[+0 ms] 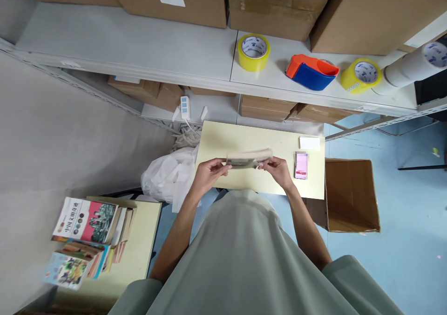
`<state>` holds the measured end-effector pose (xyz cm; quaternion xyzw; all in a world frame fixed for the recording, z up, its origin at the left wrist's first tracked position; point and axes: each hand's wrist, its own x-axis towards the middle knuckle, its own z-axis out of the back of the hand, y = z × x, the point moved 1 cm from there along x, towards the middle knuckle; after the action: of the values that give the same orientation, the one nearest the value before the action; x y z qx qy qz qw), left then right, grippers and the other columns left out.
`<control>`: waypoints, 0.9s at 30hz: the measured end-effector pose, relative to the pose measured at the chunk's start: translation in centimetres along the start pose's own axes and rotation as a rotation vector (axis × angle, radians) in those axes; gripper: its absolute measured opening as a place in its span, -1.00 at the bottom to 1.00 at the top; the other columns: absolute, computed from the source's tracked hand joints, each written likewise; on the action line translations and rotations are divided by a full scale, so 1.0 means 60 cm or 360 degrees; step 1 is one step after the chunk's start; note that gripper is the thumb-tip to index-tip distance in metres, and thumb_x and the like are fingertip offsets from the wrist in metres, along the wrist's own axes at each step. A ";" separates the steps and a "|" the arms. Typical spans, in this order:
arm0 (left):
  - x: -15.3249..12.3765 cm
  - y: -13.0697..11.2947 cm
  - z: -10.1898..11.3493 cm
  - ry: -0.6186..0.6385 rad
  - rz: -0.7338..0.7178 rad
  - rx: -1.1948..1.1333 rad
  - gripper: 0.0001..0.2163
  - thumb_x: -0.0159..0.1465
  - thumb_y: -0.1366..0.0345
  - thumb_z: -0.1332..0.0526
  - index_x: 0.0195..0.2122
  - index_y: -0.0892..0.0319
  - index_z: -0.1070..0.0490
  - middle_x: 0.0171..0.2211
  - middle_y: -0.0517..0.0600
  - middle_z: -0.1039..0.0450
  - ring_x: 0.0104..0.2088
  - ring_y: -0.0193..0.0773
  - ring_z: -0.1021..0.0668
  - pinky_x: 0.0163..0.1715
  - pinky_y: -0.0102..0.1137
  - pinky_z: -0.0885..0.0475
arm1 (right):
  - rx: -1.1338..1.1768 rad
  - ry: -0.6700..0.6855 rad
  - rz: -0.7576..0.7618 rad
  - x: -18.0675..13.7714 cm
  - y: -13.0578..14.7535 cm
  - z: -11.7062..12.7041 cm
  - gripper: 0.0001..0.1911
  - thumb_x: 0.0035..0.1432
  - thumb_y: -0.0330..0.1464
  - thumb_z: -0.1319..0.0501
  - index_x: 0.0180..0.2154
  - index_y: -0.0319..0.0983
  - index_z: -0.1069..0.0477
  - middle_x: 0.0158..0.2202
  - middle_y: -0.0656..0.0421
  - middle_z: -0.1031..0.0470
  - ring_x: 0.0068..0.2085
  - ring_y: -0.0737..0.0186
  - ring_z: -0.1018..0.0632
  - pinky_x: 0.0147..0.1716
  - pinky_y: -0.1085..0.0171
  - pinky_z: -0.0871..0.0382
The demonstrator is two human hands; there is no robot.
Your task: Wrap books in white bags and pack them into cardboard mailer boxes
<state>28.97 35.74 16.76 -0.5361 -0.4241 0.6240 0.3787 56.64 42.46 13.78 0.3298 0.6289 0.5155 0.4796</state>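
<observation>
Thin tan flat-folded cardboard piece (248,158), long axis running left-right above the pale yellow table (223,138), is pinched at each end by left hand (209,171) and right hand (277,168), fingers clamped.

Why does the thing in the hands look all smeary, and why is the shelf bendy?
Head view: the flat brown item between the left hand and right hand is blurred, edges smeared; head view again: the shelf edge bows from wide-lens distortion; lighting even, shadows soft.

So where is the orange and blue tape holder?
The tape holder sits upper right in the head view, on the white shelf, between two yellow tape rolls.
</observation>
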 end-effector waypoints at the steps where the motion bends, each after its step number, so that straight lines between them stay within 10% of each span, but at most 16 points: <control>1: -0.002 -0.007 -0.003 -0.0042 -0.0010 0.0056 -0.65 0.18 -0.06 -0.54 -0.27 0.14 -0.70 -0.57 -0.07 -0.47 -0.49 -0.24 -0.50 -0.37 -0.37 -0.45 | -0.0028 -0.0011 -0.0013 -0.001 0.007 -0.003 -0.55 0.15 0.08 -0.52 -0.39 -0.16 -0.64 -0.48 0.16 -0.60 -0.38 0.16 -0.55 -0.31 0.20 -0.48; 13: -0.006 -0.012 -0.014 -0.0222 0.0064 0.0289 -0.56 0.22 -0.17 -0.43 -0.43 0.17 -0.64 -0.63 -0.12 -0.32 -0.57 -0.35 -0.34 -0.52 -0.42 -0.22 | -0.0072 0.0048 -0.0162 -0.007 0.010 -0.023 -0.21 0.18 0.33 -0.35 -0.68 -0.15 -0.30 -0.68 0.26 -0.27 -0.58 0.35 -0.24 -0.53 0.25 -0.16; 20: -0.007 -0.004 -0.014 -0.0250 0.0089 0.0205 -0.46 0.25 -0.28 -0.38 -0.25 0.19 -0.69 -0.52 0.00 -0.59 -0.64 -0.35 -0.40 -0.59 -0.42 -0.28 | 0.0131 0.0109 -0.0206 -0.017 -0.003 -0.025 -0.29 0.18 0.35 -0.33 -0.43 -0.19 -0.57 -0.39 0.03 -0.70 -0.41 0.20 -0.58 -0.40 0.23 -0.45; 27: -0.012 -0.010 -0.029 -0.0321 -0.0024 0.0168 -0.37 0.37 -0.29 -0.26 -0.01 0.23 -0.72 -0.30 0.11 -0.71 -0.55 -0.29 -0.55 -0.60 -0.42 -0.34 | 0.0206 0.0007 -0.0236 -0.022 -0.022 -0.014 -0.23 0.33 0.35 -0.16 -0.08 -0.21 -0.63 -0.31 0.07 -0.67 -0.12 0.03 -0.65 -0.16 0.17 -0.49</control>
<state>30.82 35.52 17.44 -0.4465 -0.4306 0.6934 0.3666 56.40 40.69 12.88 0.3114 0.6847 0.4375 0.4927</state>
